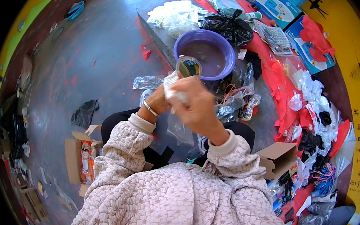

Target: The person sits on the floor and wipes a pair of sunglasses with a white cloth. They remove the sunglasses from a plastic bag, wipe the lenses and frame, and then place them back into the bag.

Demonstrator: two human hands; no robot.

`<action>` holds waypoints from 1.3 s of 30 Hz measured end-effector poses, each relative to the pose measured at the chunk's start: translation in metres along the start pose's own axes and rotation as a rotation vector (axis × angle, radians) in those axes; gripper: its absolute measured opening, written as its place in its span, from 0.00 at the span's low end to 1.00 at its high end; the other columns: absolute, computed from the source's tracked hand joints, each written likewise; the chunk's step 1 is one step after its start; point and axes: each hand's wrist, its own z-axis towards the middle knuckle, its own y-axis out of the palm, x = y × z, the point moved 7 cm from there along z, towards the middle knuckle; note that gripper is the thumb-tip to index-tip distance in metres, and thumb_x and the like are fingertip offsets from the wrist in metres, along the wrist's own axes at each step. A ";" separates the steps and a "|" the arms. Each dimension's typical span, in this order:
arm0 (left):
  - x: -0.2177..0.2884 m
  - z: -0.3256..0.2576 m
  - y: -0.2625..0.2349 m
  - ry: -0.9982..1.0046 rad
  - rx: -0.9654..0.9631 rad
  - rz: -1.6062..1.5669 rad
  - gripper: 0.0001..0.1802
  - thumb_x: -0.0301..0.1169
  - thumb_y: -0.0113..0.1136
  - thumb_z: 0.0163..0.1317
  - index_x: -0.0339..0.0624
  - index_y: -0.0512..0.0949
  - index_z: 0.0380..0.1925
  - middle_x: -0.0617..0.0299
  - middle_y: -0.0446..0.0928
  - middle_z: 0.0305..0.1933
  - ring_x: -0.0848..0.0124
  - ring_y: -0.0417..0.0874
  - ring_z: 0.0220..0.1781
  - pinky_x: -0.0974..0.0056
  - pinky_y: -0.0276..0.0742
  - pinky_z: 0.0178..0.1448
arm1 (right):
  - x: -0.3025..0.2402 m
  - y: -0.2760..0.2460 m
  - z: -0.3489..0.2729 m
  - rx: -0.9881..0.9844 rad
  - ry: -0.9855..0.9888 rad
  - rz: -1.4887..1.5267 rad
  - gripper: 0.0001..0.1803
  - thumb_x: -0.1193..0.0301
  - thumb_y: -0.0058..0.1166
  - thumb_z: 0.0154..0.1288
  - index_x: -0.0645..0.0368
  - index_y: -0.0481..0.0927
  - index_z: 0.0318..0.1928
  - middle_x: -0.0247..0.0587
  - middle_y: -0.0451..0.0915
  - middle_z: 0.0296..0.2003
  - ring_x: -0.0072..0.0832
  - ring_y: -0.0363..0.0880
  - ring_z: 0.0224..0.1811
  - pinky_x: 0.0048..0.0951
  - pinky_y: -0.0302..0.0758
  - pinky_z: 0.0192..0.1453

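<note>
Both hands meet in front of me, just short of a purple basin (178, 48) with murky water in it. My right hand (197, 105) presses a crumpled white cloth (174, 89) with its fingers bent round it. On the other side of that cloth, my left hand (159, 100) is closed, its fingers mostly hidden, and a pale bangle circles the wrist. A round, clear-rimmed object (188, 67) with a dark, shiny face sticks up beyond the hands, overlapping the basin's near left rim. What its lower part looks like is covered by the cloth and hands.
Right of the basin lie packaged cables (232, 103) and small goods. An opened carton (279, 157) stands at my right, another (73, 159) at my left. A black bag (228, 27) and white plastic bags (175, 15) sit behind the basin; red sheeting (281, 100) runs along the right.
</note>
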 end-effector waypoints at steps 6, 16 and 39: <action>0.013 -0.012 0.001 0.293 -0.041 0.446 0.39 0.35 0.72 0.35 0.41 0.69 0.53 0.53 0.69 0.55 0.57 0.68 0.60 0.57 0.61 0.63 | 0.009 0.004 0.005 -0.005 -0.007 -0.149 0.10 0.73 0.60 0.53 0.59 0.74 0.35 0.44 0.76 0.31 0.42 0.79 0.30 0.34 0.76 0.31; 0.026 -0.008 0.021 0.421 0.018 0.651 0.29 0.28 0.66 0.44 0.43 0.71 0.49 0.60 0.75 0.35 0.63 0.80 0.36 0.65 0.75 0.40 | 0.085 -0.033 0.029 0.169 0.289 -0.406 0.06 0.67 0.53 0.58 0.55 0.76 0.33 0.41 0.75 0.32 0.43 0.77 0.29 0.41 0.73 0.33; -0.039 -0.010 0.023 -0.260 -0.055 -1.144 0.16 0.37 0.52 0.63 0.43 0.69 0.47 0.62 0.74 0.38 0.72 0.76 0.34 0.67 0.75 0.32 | 0.090 -0.049 0.007 0.369 0.513 0.116 0.05 0.73 0.56 0.54 0.61 0.77 0.31 0.41 0.79 0.27 0.31 0.78 0.26 0.30 0.75 0.32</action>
